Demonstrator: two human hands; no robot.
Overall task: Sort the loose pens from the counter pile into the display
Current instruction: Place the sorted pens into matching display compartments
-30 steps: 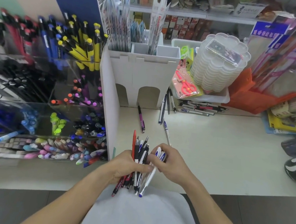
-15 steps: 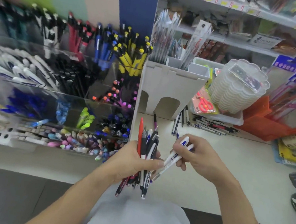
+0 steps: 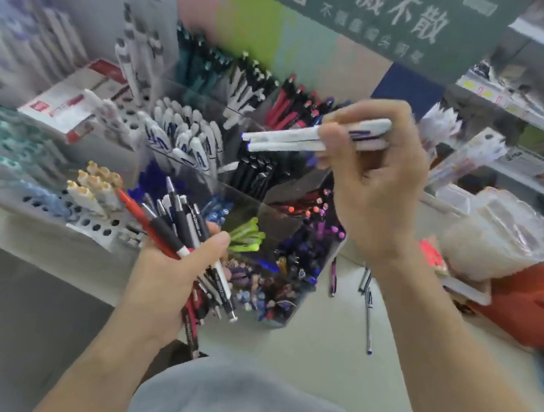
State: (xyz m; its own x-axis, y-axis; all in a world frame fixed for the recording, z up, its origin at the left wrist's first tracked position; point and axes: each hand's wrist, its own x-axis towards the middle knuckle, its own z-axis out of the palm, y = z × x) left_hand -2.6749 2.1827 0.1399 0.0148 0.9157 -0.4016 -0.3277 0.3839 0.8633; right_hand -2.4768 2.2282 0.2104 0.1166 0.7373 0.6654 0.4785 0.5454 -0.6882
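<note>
White pens [image 3: 303,139] now higher in right hand [image 3: 376,182] grip, over display [image 3: 201,166].

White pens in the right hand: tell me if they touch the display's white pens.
Apart. The head view shows the white pens in the right hand held above the display's white pens.

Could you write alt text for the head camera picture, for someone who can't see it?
A person's right hand holds white pens above a pen display, while the left hand grips a mixed bundle of pens.
</note>
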